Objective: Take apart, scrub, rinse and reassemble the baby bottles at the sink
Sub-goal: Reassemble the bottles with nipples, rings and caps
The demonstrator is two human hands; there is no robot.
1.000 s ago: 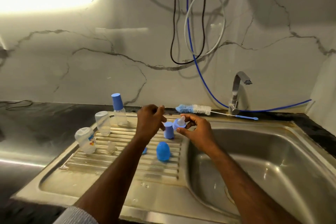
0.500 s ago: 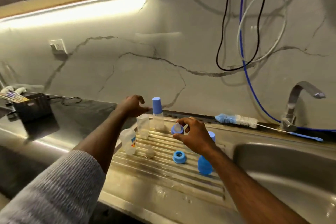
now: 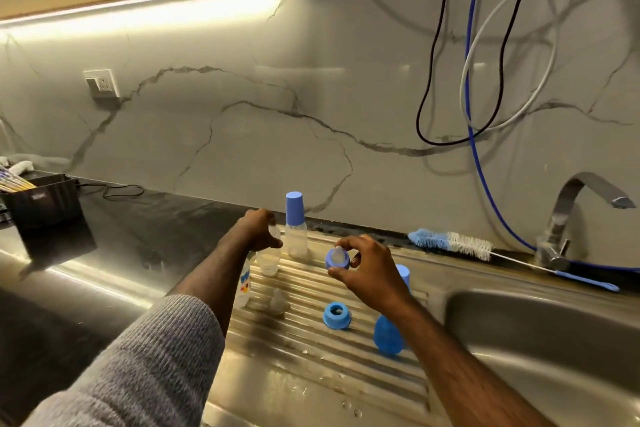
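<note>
My right hand [image 3: 372, 272] pinches a blue collar with a clear teat [image 3: 336, 258] above the ribbed drainboard [image 3: 311, 350]. My left hand [image 3: 256, 230] grips the top of an upturned clear bottle [image 3: 268, 262] at the board's back left. A capped bottle [image 3: 295, 224] stands just right of it. A printed bottle [image 3: 243, 284] is partly hidden by my left forearm. On the ribs lie a loose clear teat [image 3: 278, 302], a blue collar ring [image 3: 336, 314] and a blue cap [image 3: 388, 334]. Another blue cap [image 3: 403, 276] shows behind my right wrist.
The sink basin [image 3: 547, 350] lies to the right, with a tap [image 3: 571, 215] behind it. A blue-and-white bottle brush [image 3: 450, 243] rests along the back ledge. A black box [image 3: 43, 203] sits on the dark counter at left. Cables hang on the wall.
My left hand has moved left from the blue parts and now grips the upturned clear bottle. My right hand keeps holding the collar with teat. The view has swung left.
</note>
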